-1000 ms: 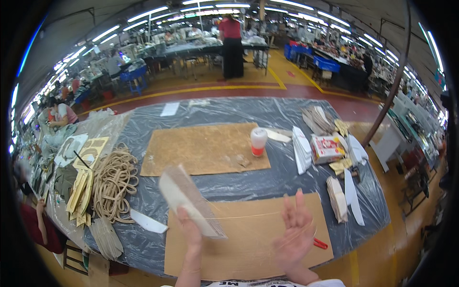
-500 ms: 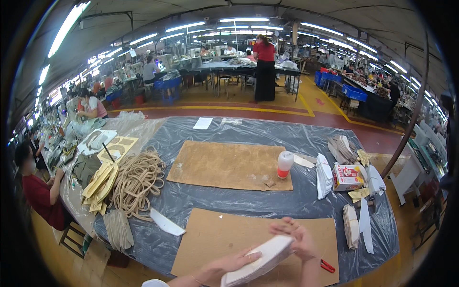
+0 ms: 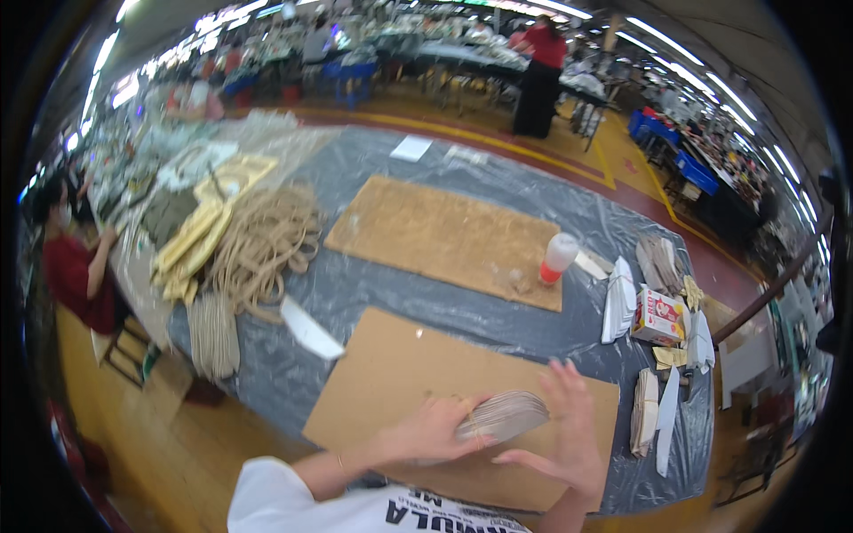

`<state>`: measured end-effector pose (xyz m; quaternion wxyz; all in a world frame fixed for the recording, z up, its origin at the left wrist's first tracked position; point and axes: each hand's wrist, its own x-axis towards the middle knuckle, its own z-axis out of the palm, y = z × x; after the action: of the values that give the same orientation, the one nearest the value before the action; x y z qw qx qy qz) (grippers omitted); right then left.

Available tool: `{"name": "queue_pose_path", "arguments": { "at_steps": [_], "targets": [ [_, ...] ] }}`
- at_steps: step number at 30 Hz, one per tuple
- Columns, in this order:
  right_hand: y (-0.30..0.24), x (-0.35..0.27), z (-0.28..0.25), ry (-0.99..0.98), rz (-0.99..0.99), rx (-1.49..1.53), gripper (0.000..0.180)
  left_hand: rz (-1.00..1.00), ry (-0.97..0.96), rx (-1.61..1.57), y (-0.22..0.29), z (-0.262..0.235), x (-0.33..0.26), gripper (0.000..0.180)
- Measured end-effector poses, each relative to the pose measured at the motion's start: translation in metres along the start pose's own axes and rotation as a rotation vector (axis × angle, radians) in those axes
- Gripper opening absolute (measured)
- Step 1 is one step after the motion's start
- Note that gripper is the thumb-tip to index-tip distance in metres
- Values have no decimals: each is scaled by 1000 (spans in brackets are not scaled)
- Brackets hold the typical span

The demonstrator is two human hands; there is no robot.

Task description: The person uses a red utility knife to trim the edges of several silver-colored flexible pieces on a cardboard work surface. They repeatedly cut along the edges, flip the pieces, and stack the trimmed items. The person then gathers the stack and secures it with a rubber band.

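Note:
Over a brown cardboard sheet (image 3: pixel 373 369) at the near edge of the table, my left hand (image 3: pixel 437 428) grips a bundle of thin flat cut pieces (image 3: pixel 508 416). Its layered edges face up, and its far end is rounded. My thumb and fingers close around the near part of the bundle, hiding that end. Just right of the rounded end is my right hand (image 3: pixel 569 431), fingers spread and slightly blurred, holding nothing. Whether its thumb touches the bundle I cannot tell.
A second brown board (image 3: pixel 444 240) lies farther off with a red-and-clear bottle (image 3: pixel 558 258). Coiled tan strips (image 3: pixel 262 244) and a white pointed piece (image 3: pixel 309 329) lie left. Bundled pieces (image 3: pixel 620 302) and a small box (image 3: pixel 659 317) stand right. A person in red (image 3: pixel 75 253) works at left.
The view has tilted down and turned. The bundle has rolled from its white face to its layered edges. My right hand has come off its far end and spread its fingers.

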<state>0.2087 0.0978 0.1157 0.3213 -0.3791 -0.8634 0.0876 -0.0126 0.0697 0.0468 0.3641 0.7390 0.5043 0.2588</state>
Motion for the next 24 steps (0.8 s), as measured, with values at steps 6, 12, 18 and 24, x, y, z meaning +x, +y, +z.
{"name": "queue_pose_path", "arguments": {
  "at_steps": [6,12,18,24],
  "targets": [
    [15,-24,23,-825,266,386,79,49,-367,-196,-14,2,-24,70],
    [56,-47,33,-729,425,824,72,-16,-180,-934,-38,-38,-54,31],
    [69,-24,43,-294,469,1073,70,-236,922,-680,-113,-117,-104,22],
    [34,67,128,178,403,712,59,-676,1245,485,-203,-143,-106,49]
  ]
}}
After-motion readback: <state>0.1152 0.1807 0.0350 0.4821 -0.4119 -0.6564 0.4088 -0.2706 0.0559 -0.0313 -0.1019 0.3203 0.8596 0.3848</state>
